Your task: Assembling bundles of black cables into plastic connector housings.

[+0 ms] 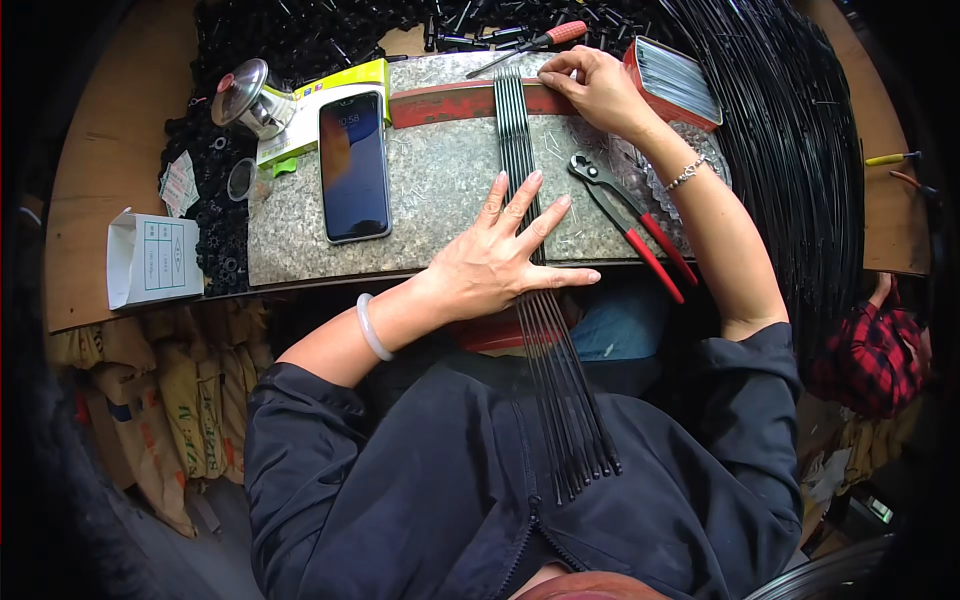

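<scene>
A row of several thin black rods [514, 130] lies side by side over a red metal bar [440, 105] and runs toward my lap. Small knobs show at the rods' near ends. My left hand [500, 250] rests flat across the rods, its fingers spread. My right hand [595, 88] is at the red bar, right of the rods' far ends, with thumb and forefinger pinched together; whatever they hold is too small to make out. Red-handled pliers [640, 225] lie below that hand. Beyond the bar is a screwdriver [530, 47] with a red handle.
A phone [355, 170] and a yellow-white box [345, 88] lie on the stone slab [285, 230]. Right stands a red box of thin metal pins [675, 82], beside a large bundle of black rods [780, 150]. Black parts are heaped behind. Another person in checked clothing [870, 360] is at right.
</scene>
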`<control>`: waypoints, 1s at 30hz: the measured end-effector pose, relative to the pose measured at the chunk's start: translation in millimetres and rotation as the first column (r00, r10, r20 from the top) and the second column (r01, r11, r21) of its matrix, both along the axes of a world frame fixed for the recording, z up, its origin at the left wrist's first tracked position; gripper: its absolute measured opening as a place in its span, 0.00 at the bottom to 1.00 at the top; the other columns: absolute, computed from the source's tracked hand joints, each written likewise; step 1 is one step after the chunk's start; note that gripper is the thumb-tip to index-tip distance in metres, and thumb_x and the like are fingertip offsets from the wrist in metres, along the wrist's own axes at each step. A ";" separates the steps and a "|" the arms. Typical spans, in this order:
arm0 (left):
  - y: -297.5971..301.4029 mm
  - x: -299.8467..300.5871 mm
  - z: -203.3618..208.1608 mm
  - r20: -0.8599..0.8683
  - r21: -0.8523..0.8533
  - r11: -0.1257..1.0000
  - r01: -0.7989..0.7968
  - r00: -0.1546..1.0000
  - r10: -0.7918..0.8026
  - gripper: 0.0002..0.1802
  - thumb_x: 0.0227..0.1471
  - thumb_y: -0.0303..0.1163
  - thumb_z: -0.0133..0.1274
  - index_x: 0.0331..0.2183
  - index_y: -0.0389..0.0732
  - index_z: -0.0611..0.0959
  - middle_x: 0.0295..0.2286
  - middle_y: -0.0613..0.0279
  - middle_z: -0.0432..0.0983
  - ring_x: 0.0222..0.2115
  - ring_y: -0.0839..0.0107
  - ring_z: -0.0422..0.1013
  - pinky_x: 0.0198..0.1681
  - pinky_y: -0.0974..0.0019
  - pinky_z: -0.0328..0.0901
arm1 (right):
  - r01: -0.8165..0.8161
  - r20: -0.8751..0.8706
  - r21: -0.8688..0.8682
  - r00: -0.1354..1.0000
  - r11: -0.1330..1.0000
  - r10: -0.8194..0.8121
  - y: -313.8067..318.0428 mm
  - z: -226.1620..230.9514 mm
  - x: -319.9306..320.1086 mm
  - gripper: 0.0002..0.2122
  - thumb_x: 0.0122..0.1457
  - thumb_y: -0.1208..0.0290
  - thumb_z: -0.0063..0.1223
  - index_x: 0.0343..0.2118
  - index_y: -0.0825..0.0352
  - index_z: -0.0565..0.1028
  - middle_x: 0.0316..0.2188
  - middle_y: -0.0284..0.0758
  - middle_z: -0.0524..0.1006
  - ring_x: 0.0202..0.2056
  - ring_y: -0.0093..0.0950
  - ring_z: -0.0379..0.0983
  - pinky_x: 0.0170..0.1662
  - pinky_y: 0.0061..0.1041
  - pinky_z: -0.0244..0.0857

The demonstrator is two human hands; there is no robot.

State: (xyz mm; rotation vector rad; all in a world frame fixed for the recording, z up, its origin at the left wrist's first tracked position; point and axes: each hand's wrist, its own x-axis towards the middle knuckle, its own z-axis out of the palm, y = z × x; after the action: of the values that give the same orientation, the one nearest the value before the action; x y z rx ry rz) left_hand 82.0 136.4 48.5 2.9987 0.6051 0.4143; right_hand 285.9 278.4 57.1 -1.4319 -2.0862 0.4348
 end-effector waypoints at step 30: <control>0.3 0.3 1.0 0.012 0.033 0.999 -0.008 1.000 0.007 0.33 0.45 0.36 0.46 0.52 0.79 0.60 0.53 0.45 0.54 0.53 0.38 0.50 0.54 0.34 0.44 | -0.003 -0.032 -0.077 0.999 0.997 0.001 -0.6 4.2 -2.1 0.09 0.49 0.67 0.52 0.28 0.67 0.77 0.26 0.40 0.77 0.30 0.32 0.74 0.37 0.28 0.66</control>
State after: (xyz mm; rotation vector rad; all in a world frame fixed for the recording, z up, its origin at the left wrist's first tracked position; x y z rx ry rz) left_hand 82.3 136.6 49.5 3.0240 0.6147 0.4469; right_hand 283.8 277.8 61.2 -1.4569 -2.0663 0.5405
